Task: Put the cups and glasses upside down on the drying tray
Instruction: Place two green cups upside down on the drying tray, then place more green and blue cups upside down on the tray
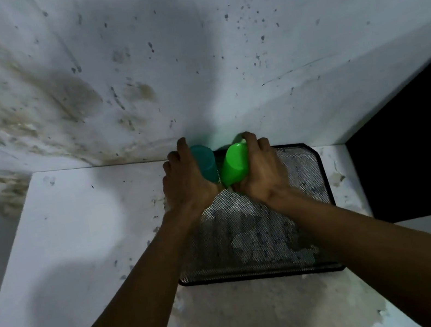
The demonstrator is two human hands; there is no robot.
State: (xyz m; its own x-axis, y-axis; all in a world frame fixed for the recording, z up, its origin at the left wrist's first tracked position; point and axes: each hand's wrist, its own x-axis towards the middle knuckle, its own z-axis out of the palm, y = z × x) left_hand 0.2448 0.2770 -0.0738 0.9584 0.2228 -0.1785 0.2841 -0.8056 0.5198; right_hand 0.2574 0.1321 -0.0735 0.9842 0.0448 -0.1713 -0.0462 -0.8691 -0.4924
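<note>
A black mesh drying tray [310,204] lies on a white counter against the wall. Over its far left corner my left hand [182,180] is closed round a teal plastic cup [206,165]. Beside it my right hand [261,169] grips a bright green plastic cup [233,166]. Both cups are tilted, leaning toward each other, their closed bases pointing up and away from me. Their rims are hidden behind my hands, so contact with the tray cannot be judged. The two cups nearly touch.
The white counter [79,245] is stained and chipped, with peeling paint near the tray. A stained wall [133,62] rises right behind the tray. A dark opening [420,141] lies to the right past the counter's edge.
</note>
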